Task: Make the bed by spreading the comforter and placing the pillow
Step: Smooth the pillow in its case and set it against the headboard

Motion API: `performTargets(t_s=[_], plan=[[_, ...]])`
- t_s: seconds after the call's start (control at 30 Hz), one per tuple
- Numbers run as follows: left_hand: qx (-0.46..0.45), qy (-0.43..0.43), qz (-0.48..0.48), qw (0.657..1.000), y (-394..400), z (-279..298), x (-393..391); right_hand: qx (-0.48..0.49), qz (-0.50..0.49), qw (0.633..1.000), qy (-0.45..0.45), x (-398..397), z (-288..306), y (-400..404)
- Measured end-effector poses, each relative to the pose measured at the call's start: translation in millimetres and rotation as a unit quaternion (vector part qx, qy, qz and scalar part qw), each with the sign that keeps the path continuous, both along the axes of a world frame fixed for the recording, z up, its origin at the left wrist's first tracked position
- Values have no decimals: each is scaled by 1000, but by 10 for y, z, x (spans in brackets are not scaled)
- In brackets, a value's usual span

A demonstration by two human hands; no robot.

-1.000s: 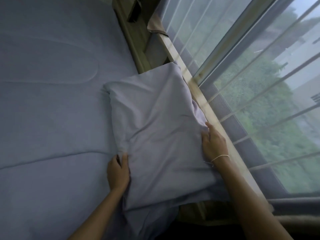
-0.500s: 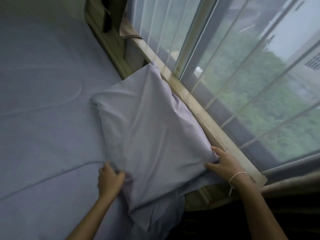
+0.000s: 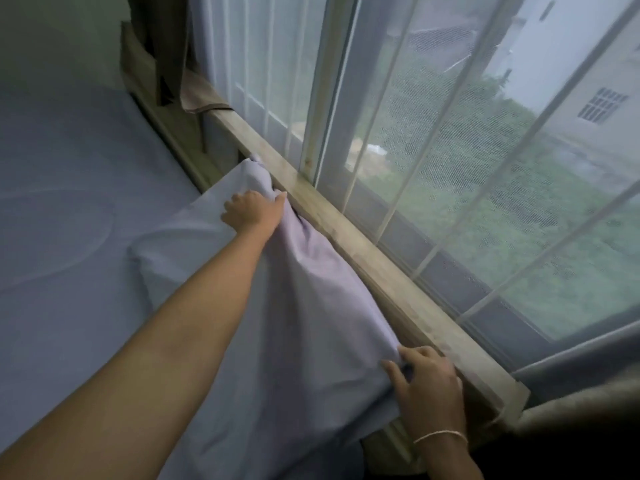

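A pale lilac pillow point(image 3: 304, 306) lies at the bed's right side, against the wooden ledge under the window. My left hand point(image 3: 252, 211) reaches far across and grips the pillow's far corner beside the ledge. My right hand point(image 3: 427, 386), with a thin bracelet on the wrist, pinches the pillow's near right corner. The grey-blue comforter point(image 3: 69, 244) lies spread flat over the bed to the left, with stitched curves showing. My left forearm hides part of the pillow.
A wooden ledge point(image 3: 363, 251) runs along the window point(image 3: 450, 150), which has white bars and a mesh screen. The wooden bed frame point(image 3: 162, 112) and a brown strap point(image 3: 197, 98) sit at the far end. A curtain hangs at the lower right.
My left hand has left the pillow's near left edge and stretched to its far corner by the ledge. My right hand stays on the near right corner. The view has swung towards the window.
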State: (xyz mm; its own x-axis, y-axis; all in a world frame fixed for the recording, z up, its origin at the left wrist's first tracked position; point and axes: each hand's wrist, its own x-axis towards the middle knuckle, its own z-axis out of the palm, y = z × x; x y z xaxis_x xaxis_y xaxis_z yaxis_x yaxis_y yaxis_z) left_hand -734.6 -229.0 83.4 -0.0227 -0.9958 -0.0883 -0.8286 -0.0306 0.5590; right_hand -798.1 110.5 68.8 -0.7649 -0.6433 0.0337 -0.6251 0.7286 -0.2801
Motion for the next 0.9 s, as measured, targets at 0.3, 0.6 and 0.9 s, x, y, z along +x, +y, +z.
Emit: performTargets(t_s=[0.3, 0.6, 0.9], plan=[[99, 14, -23, 995, -258, -125, -270, -162, -29, 980, 111, 3, -56, -20], [26, 239, 53, 969, -268, 17, -159, -296, 14, 934, 201, 38, 499, 3], [-75, 274, 94, 954, -237, 31, -7, -300, 45, 910, 284, 59, 273, 198]])
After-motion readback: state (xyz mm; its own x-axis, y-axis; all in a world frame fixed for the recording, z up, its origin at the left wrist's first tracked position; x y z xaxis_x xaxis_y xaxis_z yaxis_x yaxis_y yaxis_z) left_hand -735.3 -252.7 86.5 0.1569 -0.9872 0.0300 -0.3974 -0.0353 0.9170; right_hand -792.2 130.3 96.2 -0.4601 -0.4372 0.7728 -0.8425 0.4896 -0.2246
